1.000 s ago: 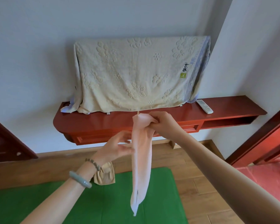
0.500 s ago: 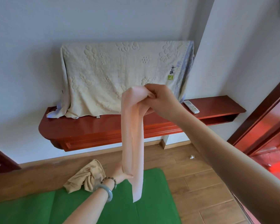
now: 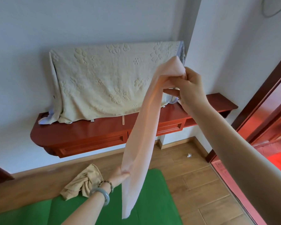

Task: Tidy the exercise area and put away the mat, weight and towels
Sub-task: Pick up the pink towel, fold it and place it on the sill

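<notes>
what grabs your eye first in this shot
A long pink towel hangs mid-frame, gripped high by the right hand and lower by the left hand. Behind, a cream flowered towel drapes something on the red shelf; a crumpled tan towel lies at the edge of the green mat.

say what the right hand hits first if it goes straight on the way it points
Probably the cream cloth draped over the shelf, past the pink towel the right hand grips; depth is unclear.

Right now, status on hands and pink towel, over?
Both holding: right hand grips pink towel at top, left hand pinches it lower. Towel hangs above green mat. Crumpled tan cloth at mat's edge.
</notes>
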`<move>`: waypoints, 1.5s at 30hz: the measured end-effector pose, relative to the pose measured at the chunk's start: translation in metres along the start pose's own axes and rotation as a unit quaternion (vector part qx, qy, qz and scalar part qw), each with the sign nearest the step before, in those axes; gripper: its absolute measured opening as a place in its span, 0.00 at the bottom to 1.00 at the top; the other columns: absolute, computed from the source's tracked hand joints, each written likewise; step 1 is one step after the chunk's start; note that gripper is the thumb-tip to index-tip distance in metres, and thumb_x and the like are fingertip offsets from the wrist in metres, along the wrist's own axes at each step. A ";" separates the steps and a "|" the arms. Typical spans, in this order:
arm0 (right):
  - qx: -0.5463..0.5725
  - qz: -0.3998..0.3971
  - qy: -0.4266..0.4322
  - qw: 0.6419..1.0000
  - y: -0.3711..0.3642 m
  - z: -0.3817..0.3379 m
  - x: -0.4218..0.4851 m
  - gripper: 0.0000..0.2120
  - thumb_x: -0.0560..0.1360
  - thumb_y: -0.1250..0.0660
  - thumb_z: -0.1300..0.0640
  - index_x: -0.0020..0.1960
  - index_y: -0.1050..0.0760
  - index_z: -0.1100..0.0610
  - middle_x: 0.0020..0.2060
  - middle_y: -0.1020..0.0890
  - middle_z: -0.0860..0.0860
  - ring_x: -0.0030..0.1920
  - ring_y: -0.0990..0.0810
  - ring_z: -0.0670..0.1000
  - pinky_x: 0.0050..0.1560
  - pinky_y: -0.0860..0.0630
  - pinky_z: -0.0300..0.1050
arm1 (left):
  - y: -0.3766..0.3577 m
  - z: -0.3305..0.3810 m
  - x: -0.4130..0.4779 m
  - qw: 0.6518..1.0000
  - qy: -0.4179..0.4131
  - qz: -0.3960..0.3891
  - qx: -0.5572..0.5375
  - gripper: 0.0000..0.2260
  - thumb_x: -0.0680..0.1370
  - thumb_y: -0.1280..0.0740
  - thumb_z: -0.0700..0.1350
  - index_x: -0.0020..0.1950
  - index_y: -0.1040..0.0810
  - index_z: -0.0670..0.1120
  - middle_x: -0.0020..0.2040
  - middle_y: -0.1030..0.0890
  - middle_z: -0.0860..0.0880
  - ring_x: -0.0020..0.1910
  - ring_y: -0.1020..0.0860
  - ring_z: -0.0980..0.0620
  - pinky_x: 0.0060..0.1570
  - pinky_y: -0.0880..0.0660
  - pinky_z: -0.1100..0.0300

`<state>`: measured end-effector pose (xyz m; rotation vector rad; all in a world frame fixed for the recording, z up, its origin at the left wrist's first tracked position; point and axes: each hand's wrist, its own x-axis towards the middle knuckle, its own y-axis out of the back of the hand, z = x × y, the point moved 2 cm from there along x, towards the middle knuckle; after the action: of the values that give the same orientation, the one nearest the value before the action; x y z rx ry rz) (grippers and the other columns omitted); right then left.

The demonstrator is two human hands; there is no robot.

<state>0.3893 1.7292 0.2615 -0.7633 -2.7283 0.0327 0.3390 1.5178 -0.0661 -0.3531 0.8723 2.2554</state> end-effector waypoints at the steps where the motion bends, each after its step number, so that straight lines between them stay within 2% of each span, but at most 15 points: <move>1: 0.002 -0.002 0.005 1.000 -0.003 -0.003 -0.001 0.09 0.72 0.39 0.74 0.46 0.25 0.63 0.41 0.21 0.58 0.42 0.17 0.53 0.38 0.20 0.44 | -0.003 0.001 -0.001 1.000 0.001 -0.015 0.008 0.03 0.79 0.36 0.42 0.51 0.25 0.45 0.43 0.22 0.52 0.41 0.25 0.60 0.35 0.30 0.74; 5: 0.015 -0.018 0.019 1.000 -0.020 -0.015 -0.004 0.09 0.73 0.39 0.74 0.46 0.25 0.62 0.41 0.21 0.58 0.40 0.17 0.51 0.37 0.20 0.43 | -0.031 0.005 -0.003 0.993 0.021 -0.103 0.054 0.20 0.73 0.28 0.48 0.62 0.27 0.46 0.48 0.23 0.55 0.48 0.25 0.56 0.46 0.28 0.69; 8: 0.022 -0.042 0.016 0.999 -0.032 -0.018 -0.009 0.09 0.74 0.41 0.74 0.45 0.26 0.63 0.39 0.21 0.56 0.39 0.17 0.50 0.36 0.20 0.43 | -0.049 0.011 -0.001 0.992 0.052 -0.114 0.029 0.28 0.66 0.24 0.57 0.60 0.28 0.47 0.53 0.24 0.55 0.54 0.26 0.53 0.51 0.30 0.65; 12: 0.020 -0.049 0.015 0.998 -0.035 -0.018 -0.012 0.10 0.74 0.41 0.74 0.44 0.26 0.62 0.39 0.22 0.56 0.38 0.17 0.49 0.36 0.20 0.43 | -0.055 0.020 0.000 0.997 0.047 -0.049 -0.045 0.15 0.71 0.27 0.52 0.53 0.26 0.49 0.57 0.20 0.50 0.54 0.23 0.51 0.54 0.25 0.61; 14: 0.011 -0.036 0.019 0.999 -0.029 -0.016 -0.009 0.09 0.73 0.41 0.74 0.47 0.26 0.66 0.41 0.21 0.58 0.40 0.17 0.51 0.37 0.20 0.43 | -0.049 0.023 -0.003 0.997 0.041 -0.039 -0.054 0.12 0.74 0.29 0.50 0.53 0.26 0.48 0.54 0.20 0.50 0.52 0.22 0.51 0.50 0.25 0.64; 16: -0.010 -0.015 0.012 1.000 -0.016 -0.011 -0.004 0.10 0.73 0.42 0.75 0.50 0.26 0.69 0.43 0.21 0.60 0.43 0.17 0.54 0.38 0.19 0.44 | -0.035 0.020 -0.004 0.998 0.047 -0.029 -0.004 0.06 0.76 0.32 0.48 0.46 0.27 0.48 0.44 0.23 0.53 0.42 0.24 0.55 0.37 0.29 0.73; 18: -0.052 0.005 -0.015 0.999 0.002 -0.002 0.003 0.09 0.71 0.42 0.75 0.48 0.27 0.69 0.42 0.22 0.60 0.44 0.17 0.57 0.39 0.19 0.46 | -0.018 0.012 0.003 0.994 0.049 -0.004 0.095 0.12 0.80 0.37 0.46 0.37 0.32 0.49 0.34 0.31 0.54 0.30 0.33 0.59 0.26 0.35 0.74; 20: -0.131 0.013 -0.069 0.989 0.023 0.010 0.010 0.06 0.69 0.42 0.75 0.45 0.29 0.73 0.38 0.22 0.59 0.41 0.17 0.56 0.38 0.18 0.47 | 0.003 0.002 0.012 0.981 0.050 -0.012 0.188 0.16 0.81 0.41 0.41 0.34 0.37 0.49 0.33 0.36 0.53 0.29 0.39 0.60 0.30 0.34 0.72; 22: -0.236 -0.009 -0.146 0.961 0.043 0.024 0.010 0.05 0.70 0.42 0.75 0.43 0.28 0.71 0.35 0.19 0.56 0.34 0.18 0.49 0.32 0.20 0.41 | 0.028 0.013 0.014 0.966 0.018 -0.015 0.259 0.12 0.79 0.40 0.38 0.38 0.33 0.51 0.35 0.33 0.55 0.32 0.35 0.61 0.37 0.31 0.72; 25: -0.395 -0.065 -0.213 0.891 0.064 0.052 0.004 0.18 0.71 0.36 0.70 0.60 0.28 0.63 0.49 0.21 0.60 0.36 0.20 0.50 0.33 0.23 0.40 | 0.063 0.054 0.006 0.948 -0.061 -0.002 0.313 0.06 0.76 0.39 0.41 0.49 0.24 0.48 0.42 0.22 0.50 0.41 0.24 0.52 0.36 0.30 0.64; 29: -0.462 -0.119 -0.192 0.858 0.059 0.079 -0.009 0.32 0.68 0.29 0.63 0.70 0.35 0.57 0.58 0.25 0.56 0.52 0.22 0.54 0.49 0.24 0.47 | 0.083 0.105 -0.004 0.919 -0.122 0.004 0.375 0.04 0.71 0.33 0.43 0.39 0.26 0.45 0.40 0.21 0.47 0.42 0.21 0.47 0.34 0.31 0.60; 34: -0.469 -0.292 -0.146 0.821 0.009 0.106 -0.036 0.35 0.67 0.25 0.56 0.71 0.35 0.53 0.65 0.27 0.52 0.60 0.27 0.49 0.56 0.32 0.38 | 0.094 0.153 -0.021 0.921 -0.215 0.048 0.322 0.08 0.69 0.32 0.41 0.47 0.22 0.45 0.41 0.22 0.53 0.41 0.25 0.53 0.34 0.34 0.67; 38: -0.451 -0.360 -0.148 0.803 -0.029 0.127 -0.050 0.45 0.65 0.23 0.51 0.74 0.43 0.53 0.68 0.29 0.51 0.66 0.29 0.53 0.63 0.31 0.45 | 0.100 0.166 -0.040 0.949 -0.244 0.063 0.192 0.09 0.70 0.31 0.44 0.49 0.24 0.51 0.43 0.18 0.57 0.44 0.21 0.59 0.44 0.25 0.65; 42: -0.412 -0.345 -0.125 0.834 -0.058 0.127 -0.046 0.26 0.66 0.26 0.56 0.62 0.27 0.57 0.53 0.19 0.53 0.53 0.20 0.53 0.48 0.21 0.46 | 0.110 0.166 -0.061 0.945 -0.300 0.076 0.108 0.08 0.72 0.32 0.41 0.50 0.24 0.49 0.46 0.18 0.57 0.46 0.21 0.59 0.50 0.25 0.62; 45: -0.436 -0.304 -0.094 0.842 -0.066 0.125 -0.042 0.12 0.69 0.32 0.58 0.51 0.22 0.62 0.43 0.18 0.57 0.44 0.19 0.55 0.41 0.22 0.46 | 0.124 0.146 -0.064 0.950 -0.310 0.031 -0.015 0.19 0.67 0.28 0.44 0.56 0.26 0.52 0.56 0.21 0.53 0.57 0.23 0.58 0.57 0.26 0.63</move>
<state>0.3525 1.6587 0.1372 -0.0035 -2.9709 -1.4076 0.2998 1.5167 0.1322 0.3671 0.5168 2.2315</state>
